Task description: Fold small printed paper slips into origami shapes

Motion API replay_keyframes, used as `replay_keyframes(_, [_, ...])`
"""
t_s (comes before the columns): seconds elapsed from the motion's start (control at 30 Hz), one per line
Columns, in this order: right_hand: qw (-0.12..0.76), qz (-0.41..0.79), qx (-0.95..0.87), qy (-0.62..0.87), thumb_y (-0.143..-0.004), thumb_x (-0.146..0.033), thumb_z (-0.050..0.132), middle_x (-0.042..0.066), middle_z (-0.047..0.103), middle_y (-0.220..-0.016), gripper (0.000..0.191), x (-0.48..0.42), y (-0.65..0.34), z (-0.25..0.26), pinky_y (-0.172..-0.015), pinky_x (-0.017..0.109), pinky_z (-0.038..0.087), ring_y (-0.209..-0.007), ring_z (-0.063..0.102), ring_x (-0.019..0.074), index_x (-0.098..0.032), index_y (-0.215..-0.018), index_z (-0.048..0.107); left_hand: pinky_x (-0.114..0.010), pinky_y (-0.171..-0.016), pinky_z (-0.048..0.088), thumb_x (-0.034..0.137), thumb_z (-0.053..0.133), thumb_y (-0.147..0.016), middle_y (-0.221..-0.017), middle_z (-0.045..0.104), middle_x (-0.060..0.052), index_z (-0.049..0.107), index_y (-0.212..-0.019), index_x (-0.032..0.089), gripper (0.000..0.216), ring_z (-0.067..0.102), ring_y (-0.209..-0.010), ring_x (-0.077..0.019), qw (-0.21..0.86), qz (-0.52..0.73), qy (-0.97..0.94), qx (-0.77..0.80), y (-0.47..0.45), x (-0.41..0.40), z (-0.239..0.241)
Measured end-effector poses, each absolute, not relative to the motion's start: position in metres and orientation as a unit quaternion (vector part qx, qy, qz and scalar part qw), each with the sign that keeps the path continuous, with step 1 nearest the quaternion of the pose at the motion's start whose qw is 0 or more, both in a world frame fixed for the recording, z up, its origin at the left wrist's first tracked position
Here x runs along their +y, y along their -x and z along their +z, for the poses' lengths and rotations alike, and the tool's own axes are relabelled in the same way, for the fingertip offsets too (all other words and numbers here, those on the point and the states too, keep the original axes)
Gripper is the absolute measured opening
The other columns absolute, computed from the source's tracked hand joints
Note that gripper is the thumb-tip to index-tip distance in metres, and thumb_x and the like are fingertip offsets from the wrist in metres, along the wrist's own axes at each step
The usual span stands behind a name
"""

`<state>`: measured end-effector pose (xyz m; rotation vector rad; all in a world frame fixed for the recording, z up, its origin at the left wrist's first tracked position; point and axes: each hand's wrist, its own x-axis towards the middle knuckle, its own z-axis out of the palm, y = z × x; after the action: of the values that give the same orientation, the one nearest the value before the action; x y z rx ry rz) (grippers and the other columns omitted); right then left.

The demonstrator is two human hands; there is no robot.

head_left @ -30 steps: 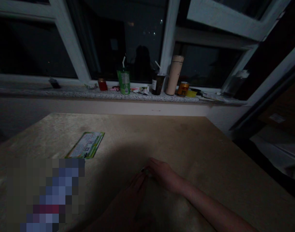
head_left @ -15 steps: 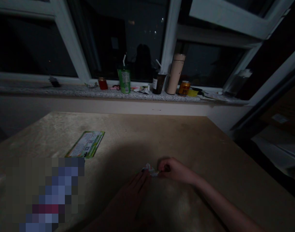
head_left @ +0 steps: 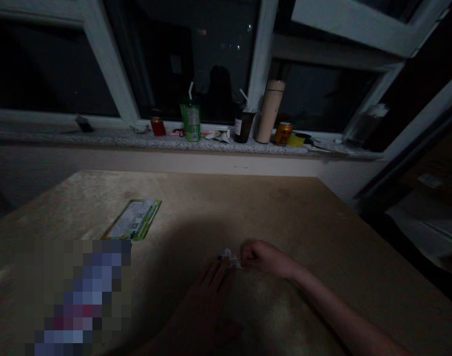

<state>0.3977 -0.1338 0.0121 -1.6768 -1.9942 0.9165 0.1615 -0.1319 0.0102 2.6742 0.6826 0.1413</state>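
Observation:
A small, pale printed piece of paper (head_left: 232, 259) lies on the wooden tabletop, creased or folded; the dim light hides its details. My left hand (head_left: 211, 291) rests flat with fingers stretched out, their tips on the paper's left and lower part. At the paper's right edge, my right hand (head_left: 259, 258) is closed, thumb and fingers pinched together on what looks like its corner. The fingers cover part of the paper.
A green printed card or packet (head_left: 133, 220) lies on the table (head_left: 285, 207) at the left, above a pixelated patch. Along the windowsill stand a green cup (head_left: 191, 121), a dark cup (head_left: 243, 127), a pink flask (head_left: 270, 112), an orange can (head_left: 283, 134) and a red jar (head_left: 158, 126).
My left fingers have shifted slightly and spread a little, and more of the paper shows. My right hand stays at the paper's right edge, its fingers curled slightly tighter.

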Motion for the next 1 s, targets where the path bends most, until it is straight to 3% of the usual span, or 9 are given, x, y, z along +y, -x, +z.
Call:
replay_keyframes(0.23, [0.194,0.314,-0.700,0.612,-0.073,-0.017,0.066,-0.007,0.047,-0.064,0.014,-0.136,-0.397,0.019,-0.051,0.020,0.026,-0.058,0.043,0.0082,-0.018,-0.072,0.052,-0.048,-0.110,0.026,0.045,0.068,-0.075,-0.155,0.010,-0.005,0.015,-0.149,0.024,0.094,0.017,-0.139,-0.0321,0.182,0.029,-0.949,0.254,-0.164,-0.129,0.015])
replay_keyframes(0.33, [0.214,0.312,-0.694,0.613,-0.070,-0.017,0.068,-0.007,0.047,-0.065,0.020,-0.137,-0.398,0.021,-0.050,0.019,0.026,-0.059,0.043,0.0083,-0.019,-0.077,0.050,-0.049,-0.112,0.019,0.049,0.068,-0.075,-0.155,0.009,-0.007,0.019,-0.149,0.021,0.093,0.015,-0.139,-0.0318,0.173,0.018,-0.958,0.228,-0.163,-0.124,0.017])
replay_keyframes(0.47, [0.181,0.307,-0.707,0.611,-0.072,-0.021,0.068,-0.007,0.050,-0.063,0.014,-0.135,-0.397,0.021,-0.050,0.020,0.026,-0.057,0.045,0.0081,-0.018,-0.071,0.054,-0.049,-0.113,0.016,0.057,0.061,-0.079,-0.155,0.006,-0.009,0.015,-0.149,0.019,0.092,0.010,-0.140,-0.0308,0.189,0.017,-0.962,0.195,-0.160,-0.119,0.016])
replay_keyframes(1.0, [0.135,0.281,-0.673,0.671,-0.065,-0.026,0.070,-0.005,0.055,-0.064,0.014,-0.132,-0.386,0.030,-0.050,0.021,0.024,-0.058,0.046,0.0088,-0.019,-0.067,0.059,-0.050,-0.111,0.023,0.057,0.061,-0.078,-0.155,0.010,-0.009,0.019,-0.149,0.021,0.090,0.015,-0.139,-0.0333,0.192,0.027,-0.960,0.202,-0.162,-0.117,0.015])
